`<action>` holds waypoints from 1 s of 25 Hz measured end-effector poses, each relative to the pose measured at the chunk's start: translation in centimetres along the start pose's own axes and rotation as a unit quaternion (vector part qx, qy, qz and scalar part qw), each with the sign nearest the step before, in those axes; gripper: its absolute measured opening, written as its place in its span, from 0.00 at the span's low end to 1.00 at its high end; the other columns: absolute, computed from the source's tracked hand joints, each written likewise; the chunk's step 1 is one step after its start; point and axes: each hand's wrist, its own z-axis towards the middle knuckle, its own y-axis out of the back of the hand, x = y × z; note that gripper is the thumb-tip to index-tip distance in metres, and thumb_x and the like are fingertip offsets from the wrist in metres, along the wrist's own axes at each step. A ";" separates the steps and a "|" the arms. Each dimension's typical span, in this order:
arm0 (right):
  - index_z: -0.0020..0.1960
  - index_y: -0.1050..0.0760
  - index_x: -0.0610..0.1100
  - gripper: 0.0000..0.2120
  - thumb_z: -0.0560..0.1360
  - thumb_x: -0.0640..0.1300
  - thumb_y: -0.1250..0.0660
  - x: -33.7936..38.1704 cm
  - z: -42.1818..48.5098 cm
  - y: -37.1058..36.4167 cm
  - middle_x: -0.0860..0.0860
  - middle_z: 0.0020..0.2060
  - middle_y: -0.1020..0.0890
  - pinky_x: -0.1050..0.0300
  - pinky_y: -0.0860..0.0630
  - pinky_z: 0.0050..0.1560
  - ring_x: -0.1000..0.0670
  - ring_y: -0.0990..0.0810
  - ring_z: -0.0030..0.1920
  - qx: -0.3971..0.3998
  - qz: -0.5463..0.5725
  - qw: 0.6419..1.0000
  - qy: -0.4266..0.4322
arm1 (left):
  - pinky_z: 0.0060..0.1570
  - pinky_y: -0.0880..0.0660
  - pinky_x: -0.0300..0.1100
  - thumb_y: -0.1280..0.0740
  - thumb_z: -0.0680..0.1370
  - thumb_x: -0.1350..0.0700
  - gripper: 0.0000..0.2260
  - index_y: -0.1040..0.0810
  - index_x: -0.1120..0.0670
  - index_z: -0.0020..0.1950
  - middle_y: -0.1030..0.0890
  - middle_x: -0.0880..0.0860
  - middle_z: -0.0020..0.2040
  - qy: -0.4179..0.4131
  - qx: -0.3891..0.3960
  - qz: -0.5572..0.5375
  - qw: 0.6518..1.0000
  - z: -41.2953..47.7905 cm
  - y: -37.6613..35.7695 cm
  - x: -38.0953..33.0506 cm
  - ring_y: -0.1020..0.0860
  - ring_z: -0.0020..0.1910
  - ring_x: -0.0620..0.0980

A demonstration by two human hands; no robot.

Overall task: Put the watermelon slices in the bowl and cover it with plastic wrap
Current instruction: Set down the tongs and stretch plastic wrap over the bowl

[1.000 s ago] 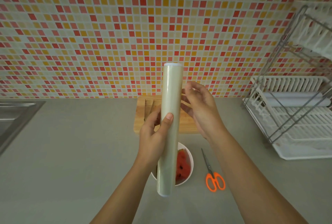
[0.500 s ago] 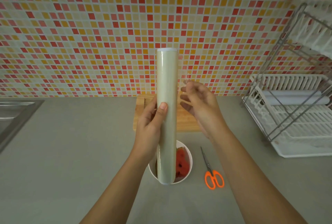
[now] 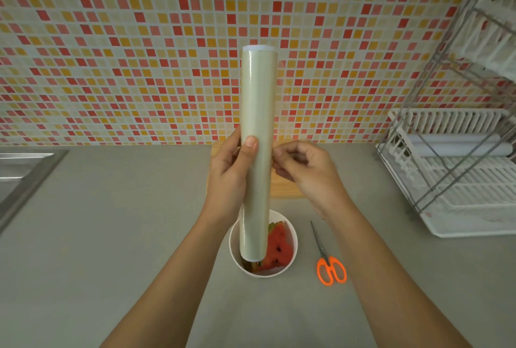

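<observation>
— Gripping what, those left fingers (image 3: 233,143)?
— The person's left hand (image 3: 227,177) curls thumb and fingers round the middle of a long, pale cylindrical roll of plastic wrap (image 3: 258,102), held in the air above the round white bowl (image 3: 293,236). The right hand (image 3: 308,173) has its fingers (image 3: 282,165) curled, tips bunched at the roll's right edge. Whether they have caught any film cannot be told.
— And the red watermelon slices (image 3: 279,248)?
— Already in the bowl, under the roll's lower end.
— What could go wrong?
— Likely the film's loose edge: picked clumsily, it may tear into a strip or cling back onto the roll. A slack left grip would drop the roll onto the fruit.
— Its lie?
— Long axis near upright in view, one end down toward the bowl, the other up against the mosaic-tiled wall (image 3: 111,68) beyond it. Orange-handled scissors (image 3: 331,268) lie right of the bowl.
</observation>
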 end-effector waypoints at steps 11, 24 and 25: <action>0.38 0.20 0.50 0.05 0.72 0.45 0.30 -0.7 -0.8 0.4 0.52 0.35 0.17 0.64 0.22 0.41 0.54 0.17 0.38 0.006 -0.039 0.999 -0.017 | 0.45 0.22 0.43 0.39 0.80 0.49 0.10 0.19 0.48 0.54 0.19 0.43 0.42 -0.016 0.012 -0.009 1.000 1.2 0.1 -0.4 0.21 0.43 0.44; 0.38 0.24 0.52 0.06 0.74 0.46 0.33 -2.0 -1.0 0.7 0.54 0.32 0.20 0.54 0.21 0.45 0.53 0.20 0.36 -0.023 -0.180 0.982 0.060 | 0.42 0.23 0.39 0.39 0.79 0.49 0.11 0.19 0.50 0.53 0.19 0.44 0.41 -0.006 0.000 -0.029 1.000 2.5 0.2 -1.4 0.21 0.42 0.43; 0.39 0.25 0.52 0.05 0.74 0.48 0.34 -2.2 -1.0 0.7 0.54 0.34 0.19 0.54 0.21 0.45 0.53 0.19 0.37 -0.026 -0.168 0.984 0.060 | 0.43 0.23 0.39 0.39 0.79 0.48 0.11 0.19 0.50 0.53 0.19 0.44 0.41 -0.004 -0.006 -0.029 1.000 2.6 0.2 -1.5 0.21 0.42 0.44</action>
